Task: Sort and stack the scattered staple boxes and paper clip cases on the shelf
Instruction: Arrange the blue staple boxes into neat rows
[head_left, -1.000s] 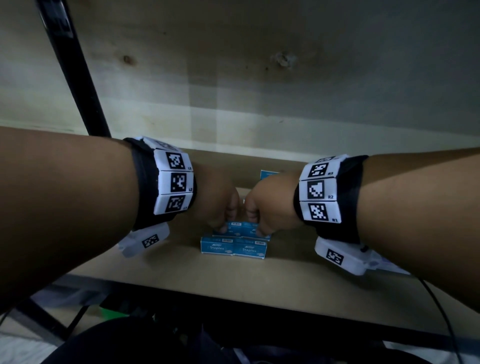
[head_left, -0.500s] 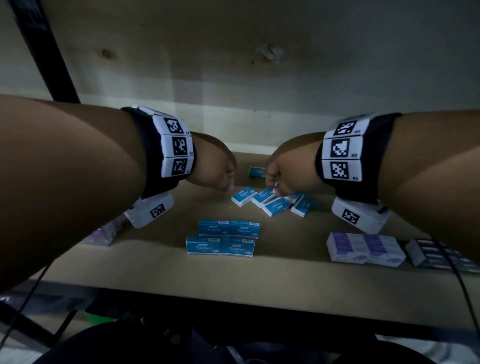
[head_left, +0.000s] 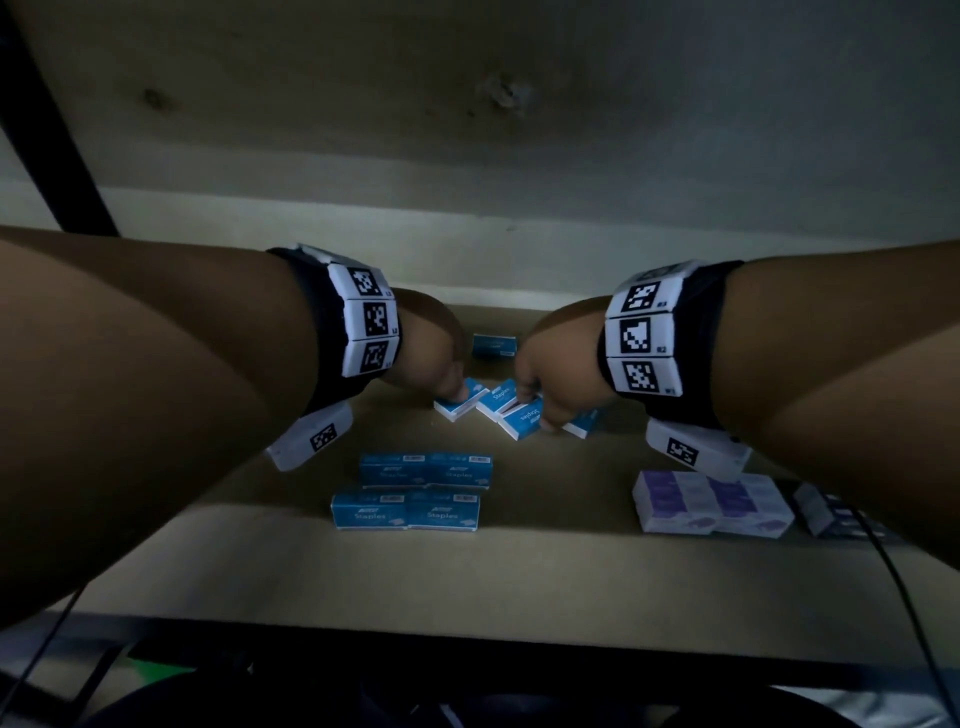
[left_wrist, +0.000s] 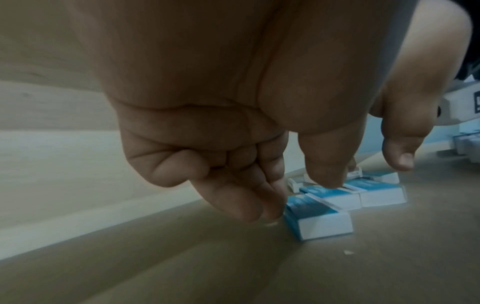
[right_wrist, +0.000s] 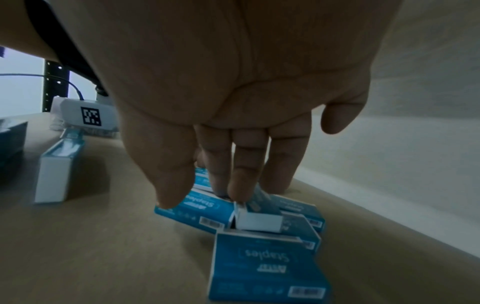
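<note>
Both hands down in the loose staple boxes at the back of the shelf

Center of the head view: the left hand (head_left: 434, 358) has its fingertips (left_wrist: 262, 214) on the leftmost loose blue box (head_left: 461, 399), fingers fairly straight and not wrapped round it. The right hand (head_left: 553, 364) reaches down with straight fingers (right_wrist: 239, 174) onto the jumbled staple boxes (head_left: 519, 413), which lie tilted and partly overlapping; no clear grip, just touching. One more blue box (head_left: 494, 345) sits behind them near the back wall. Lower down the frame, four staple boxes (head_left: 415, 491) are lined up two by two on the shelf (head_left: 519, 587). Purple cases (head_left: 711, 501) sit at the right, with darker cases (head_left: 836, 512) just beside them at the edge.
</note>
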